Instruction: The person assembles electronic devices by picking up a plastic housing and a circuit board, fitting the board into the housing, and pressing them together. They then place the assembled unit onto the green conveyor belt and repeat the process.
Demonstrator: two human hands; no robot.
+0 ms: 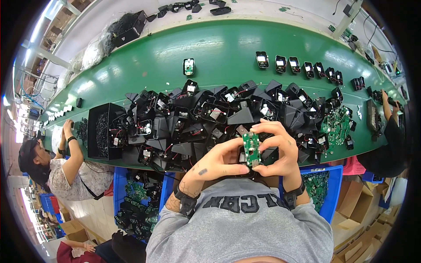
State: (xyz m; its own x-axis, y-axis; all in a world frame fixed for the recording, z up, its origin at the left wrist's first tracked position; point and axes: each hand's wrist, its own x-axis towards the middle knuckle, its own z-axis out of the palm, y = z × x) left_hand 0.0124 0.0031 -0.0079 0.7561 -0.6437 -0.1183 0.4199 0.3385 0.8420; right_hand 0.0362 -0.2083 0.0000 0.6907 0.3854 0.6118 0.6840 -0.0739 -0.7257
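Just above my chest a small green circuit board [251, 149] stands nearly upright between my hands, with pale components on its face. My right hand [283, 151] grips it, fingertips at the top edge and thumb near the bottom corner. Against the board's left side is my left hand [219, 161], its thumb stretched to the lower edge and its other fingers curled, partly hidden behind the board. Just beyond my hands, a wide heap of black plastic housings [215, 111] with red wires and white parts inside lies on the green table [223, 52].
A black bin [104, 151] of small dark parts stands left. One housing with a board [188, 66] sits far centre; a row of housings [294, 65] runs right. Loose circuit boards [337, 127] lie right. Blue crates [335, 193] flank me. Co-workers [66, 171] work at both sides.
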